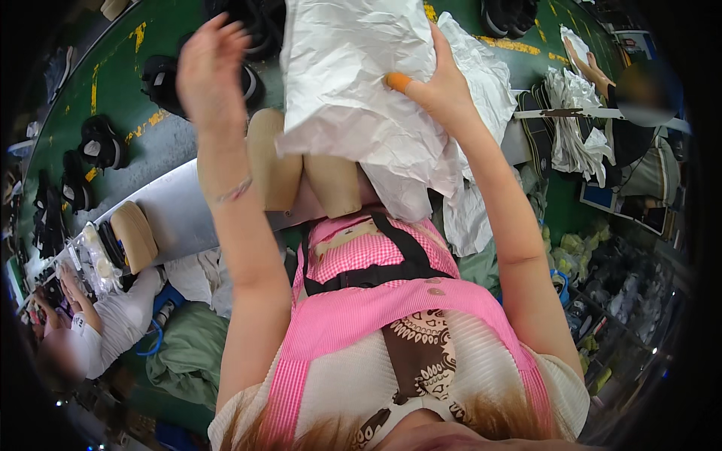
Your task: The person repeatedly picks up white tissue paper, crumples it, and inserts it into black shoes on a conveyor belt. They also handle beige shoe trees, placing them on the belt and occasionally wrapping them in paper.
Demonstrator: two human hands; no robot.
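Right now, nearest the camera, a pink checked apron (376, 301) with black straps fills the lower middle, and both forearms rise from it toward the green desk (120, 83). Just beyond the apron, a pair of tan shoe soles (301, 173) stands upright at the near edge of the desk, partly covered by the white tissue paper (353, 98) hanging over them. The right hand (440, 90) has that paper: its grip is pressed together on the sheet's right edge, the thumb, capped in an orange finger cot, flat on the front and the fingers behind. The left hand (210, 64) is up to the left of the paper, grip spread wide, holding nothing and clear of the sheet.

As for progress, I'd judge this early: the sheet is lifted and crumpled but wraps nothing yet, and the soles under it are bare. More white sheets (481, 83) lie behind the held one. Farther across the desk, black shoes (98, 146) sit along its left side. Another person's arms (83, 323) work at the far left, and a second worker's hand (583, 64) rests on a paper stack (575, 120) to the right.
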